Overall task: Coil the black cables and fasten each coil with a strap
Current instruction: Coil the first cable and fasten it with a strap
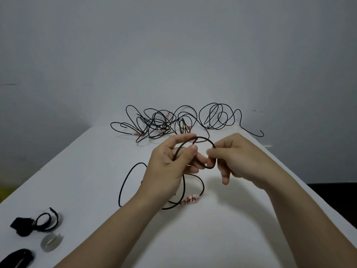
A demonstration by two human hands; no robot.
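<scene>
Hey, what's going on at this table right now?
A person is coiling a black cable: the left hand holds the loop and the right hand pinches it at the other side. Its loose end with a white label trails on the white table. A tangled cable pile waits behind; black straps lie near left.

The setting looks like a plain workroom or test station rather than a home. A bare white table (pixel 222 238) stands against an unadorned grey wall (pixel 173 45), with no furnishings or decoration in sight. A tangle of thin black cables (pixel 170 120) with small labelled tags lies along the table's far edge, and black straps (pixel 46 220) sit near its front left corner.
</scene>
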